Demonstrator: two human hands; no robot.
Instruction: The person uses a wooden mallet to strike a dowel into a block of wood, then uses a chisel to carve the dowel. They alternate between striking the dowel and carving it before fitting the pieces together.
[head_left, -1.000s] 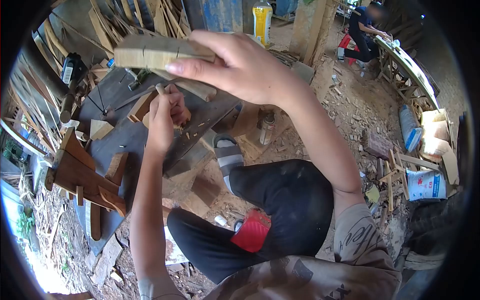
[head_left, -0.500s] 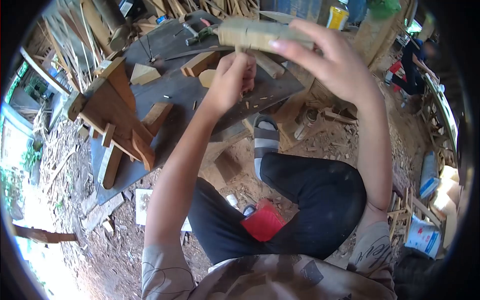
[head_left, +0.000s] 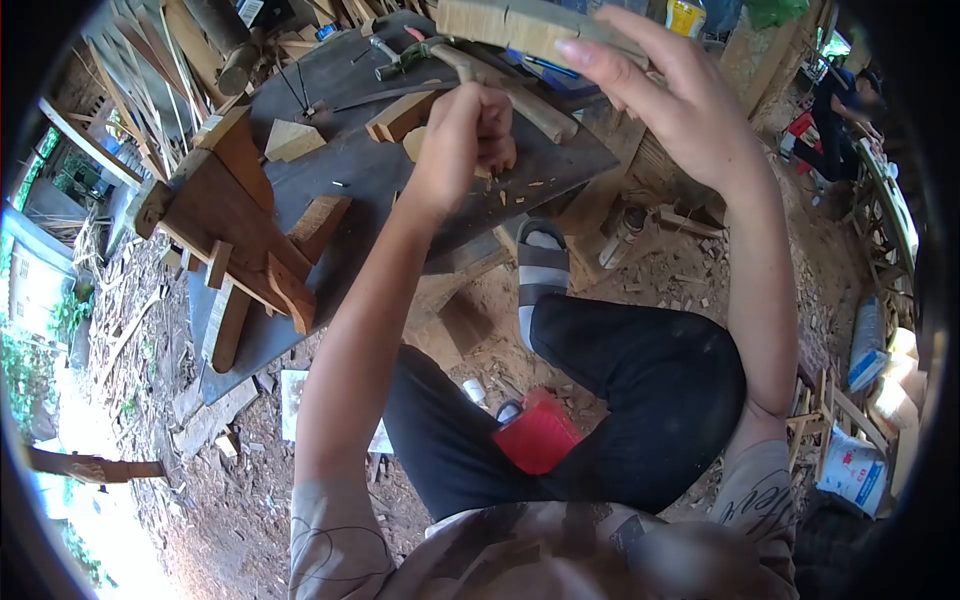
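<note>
My right hand [head_left: 665, 95] grips one end of a thick light wooden block [head_left: 510, 25] raised above the dark tabletop. My left hand [head_left: 475, 130] is closed in a fist near the table's right part; what it holds, if anything, is hidden. Below the block lies a hammer-like tool with a wooden handle [head_left: 535, 108]. Close to the left fist is a cut wooden piece [head_left: 400, 115]. Small wood chips lie on the table to the right of the fist.
A joined wooden structure [head_left: 225, 215] stands on the dark table [head_left: 365, 205] at left. A triangular wood piece [head_left: 293, 140] lies further back. My legs and a red object [head_left: 537, 432] are below. Another person [head_left: 838, 115] is at the upper right.
The wooden block has moved up, away from my left fist, with my right hand. The thin wooden piece upright above the fist no longer shows. The view has shifted slightly.
</note>
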